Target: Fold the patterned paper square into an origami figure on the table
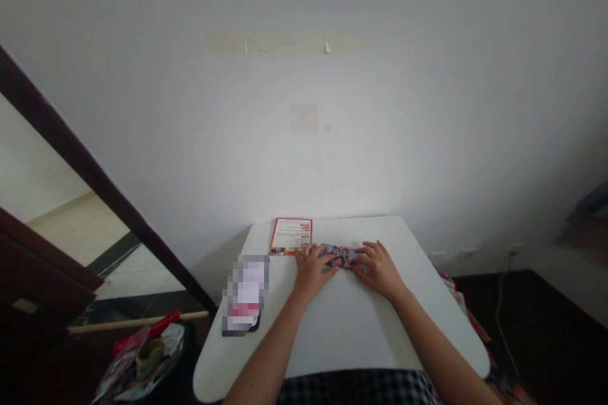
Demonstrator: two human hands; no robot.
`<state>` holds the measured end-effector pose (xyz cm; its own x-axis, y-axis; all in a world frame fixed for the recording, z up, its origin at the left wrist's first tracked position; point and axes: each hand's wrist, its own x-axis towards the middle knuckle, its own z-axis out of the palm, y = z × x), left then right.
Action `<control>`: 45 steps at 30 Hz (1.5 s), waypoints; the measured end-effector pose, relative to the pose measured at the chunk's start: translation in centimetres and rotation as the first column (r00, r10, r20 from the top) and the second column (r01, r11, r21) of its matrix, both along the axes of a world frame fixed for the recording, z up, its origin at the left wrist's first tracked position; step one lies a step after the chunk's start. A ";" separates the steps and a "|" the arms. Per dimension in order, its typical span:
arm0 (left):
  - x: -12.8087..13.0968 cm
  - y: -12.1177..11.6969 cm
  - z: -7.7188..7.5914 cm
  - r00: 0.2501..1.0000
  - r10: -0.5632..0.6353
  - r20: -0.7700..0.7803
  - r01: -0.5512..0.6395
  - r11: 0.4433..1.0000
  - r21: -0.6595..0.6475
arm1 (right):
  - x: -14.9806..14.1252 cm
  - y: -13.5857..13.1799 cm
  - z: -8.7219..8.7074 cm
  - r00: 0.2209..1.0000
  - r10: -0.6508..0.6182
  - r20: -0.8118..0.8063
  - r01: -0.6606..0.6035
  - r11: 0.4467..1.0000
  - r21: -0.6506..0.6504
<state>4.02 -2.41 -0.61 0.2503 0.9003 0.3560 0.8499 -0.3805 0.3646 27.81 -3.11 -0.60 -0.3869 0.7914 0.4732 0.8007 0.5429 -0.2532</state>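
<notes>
A narrow strip of colourful printed paper (342,255), apparently folded, lies on the white table between my two hands. My left hand (312,267) holds its left end, thumb and fingers bent onto it. At the opposite end my right hand (375,267) grips the paper between thumb and forefinger, the other fingers spread above. Both hands rest low over the tabletop and cover the ends of the strip. Just behind my left hand lies a printed sheet (292,234) with a red border and lines of text.
A phone (247,291) with a pixelated screen lies on the left of the white table (361,342). Behind the table rises a plain wall (356,164). At lower left stands a bin (178,361) filled with wrappers and a cardboard roll (150,354).
</notes>
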 end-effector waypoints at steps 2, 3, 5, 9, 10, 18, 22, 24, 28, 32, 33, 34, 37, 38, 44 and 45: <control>-0.1 0.1 0.0 1.000 -0.005 0.003 0.005 1.000 -0.002 | -0.1 0.0 0.1 1.000 0.008 0.007 -0.008 1.000 0.011; -0.1 0.1 -0.1 1.000 -0.006 0.005 0.006 1.000 -0.003 | -0.1 0.0 0.1 1.000 0.016 0.013 -0.017 1.000 0.017; -0.2 0.2 -0.1 1.000 -0.008 0.006 0.008 1.000 -0.005 | -0.1 0.0 0.1 0.999 0.038 0.023 -0.038 0.999 0.028; -0.2 0.1 0.1 1.000 -0.002 0.013 0.002 1.000 -0.006 | -0.1 0.3 0.0 0.995 0.092 0.045 -0.094 0.994 0.056; -0.1 0.1 0.1 1.000 0.002 0.015 -0.002 1.000 -0.003 | -0.1 0.3 -0.1 0.994 0.103 0.049 -0.106 0.992 0.065; 0.2 -0.5 0.6 0.999 0.037 0.022 -0.038 0.999 0.019 | -1.2 0.3 -0.2 0.993 0.115 0.025 -0.117 0.987 0.107; 0.3 -0.5 0.7 0.999 0.046 0.012 -0.046 0.999 0.012 | -1.9 0.2 -0.2 0.993 0.120 0.015 -0.121 0.990 0.078; 0.3 -0.4 0.8 0.999 0.051 0.007 -0.051 0.999 -0.002 | -1.8 0.2 -0.2 0.993 0.122 0.006 -0.122 0.992 0.033; 0.2 -0.3 0.9 0.998 0.058 0.019 -0.057 0.998 -0.020 | -0.6 0.6 -0.5 0.993 0.116 -0.016 -0.116 0.991 -0.068; 0.2 -0.3 0.8 0.998 0.049 0.041 -0.048 0.999 -0.024 | 1.0 1.0 -0.8 0.996 0.084 -0.038 -0.088 0.991 -0.098; 0.2 -0.3 0.8 0.998 0.048 0.045 -0.046 0.999 -0.024 | 1.2 1.0 -0.8 0.995 0.081 -0.050 -0.086 0.991 -0.101; 0.2 -0.3 0.8 0.998 0.048 0.048 -0.046 0.999 -0.024 | 1.4 1.1 -0.9 0.995 0.080 -0.061 -0.086 0.991 -0.105; 0.2 -0.3 0.8 0.998 0.048 0.044 -0.047 0.999 -0.020 | 1.4 1.3 -1.1 0.993 0.067 -0.100 -0.079 0.990 -0.116; 0.2 -0.4 0.8 0.998 0.048 0.041 -0.047 0.999 -0.015 | 1.4 1.4 -1.2 0.992 0.061 -0.110 -0.074 0.990 -0.117; 0.3 -0.5 1.0 0.998 0.052 0.032 -0.052 0.999 0.003 | 0.4 2.0 -1.5 0.990 -0.007 -0.138 -0.006 0.996 -0.094; 0.3 -0.5 1.1 0.998 0.048 0.030 -0.048 0.999 -0.001 | 0.2 2.1 -1.4 0.990 -0.028 -0.141 0.015 0.996 -0.090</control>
